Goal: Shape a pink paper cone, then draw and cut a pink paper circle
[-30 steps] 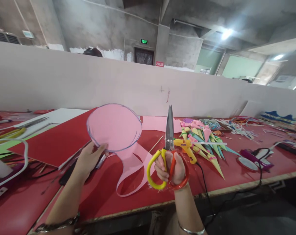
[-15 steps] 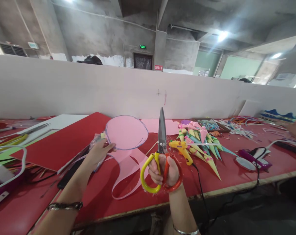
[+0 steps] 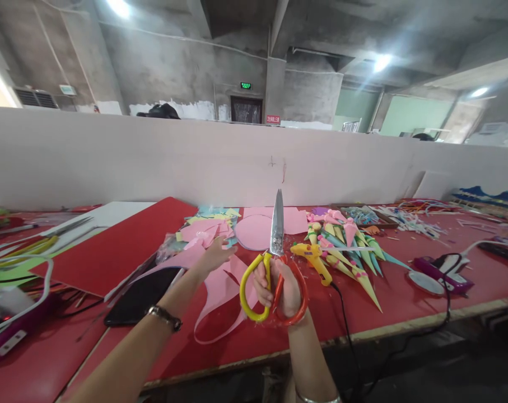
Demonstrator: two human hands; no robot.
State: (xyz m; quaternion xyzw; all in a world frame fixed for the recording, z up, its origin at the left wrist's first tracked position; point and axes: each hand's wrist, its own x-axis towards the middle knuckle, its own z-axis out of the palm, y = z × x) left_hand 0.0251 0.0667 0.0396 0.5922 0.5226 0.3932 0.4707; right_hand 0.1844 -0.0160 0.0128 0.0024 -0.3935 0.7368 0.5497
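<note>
My right hand [image 3: 281, 285] grips large scissors [image 3: 278, 224] by their yellow and red handles, with the blades closed and pointing up. My left hand [image 3: 217, 253] reaches over pink offcuts, its fingers apart and nothing held in them. Just beyond its fingertips, a pink disc [image 3: 254, 232] with a dark outline lies flat on the red table [image 3: 321, 330]. Below the left hand is a curved pink offcut strip [image 3: 211, 313]. A yellow glue gun [image 3: 315, 260] rests right of the scissors, beside a pile of coloured paper cones [image 3: 350, 246].
A red sheet [image 3: 119, 249] and a black phone [image 3: 140, 296] lie at the left. Purple power strips [image 3: 14, 336] with white cables sit at both sides. A low white partition [image 3: 153, 159] runs behind the table. A tray [image 3: 365, 215] of scraps is at the back right.
The pink disc has left my left hand and now lies farther right on the table. My left hand has moved right and opened. The scissors' blades have come together.
</note>
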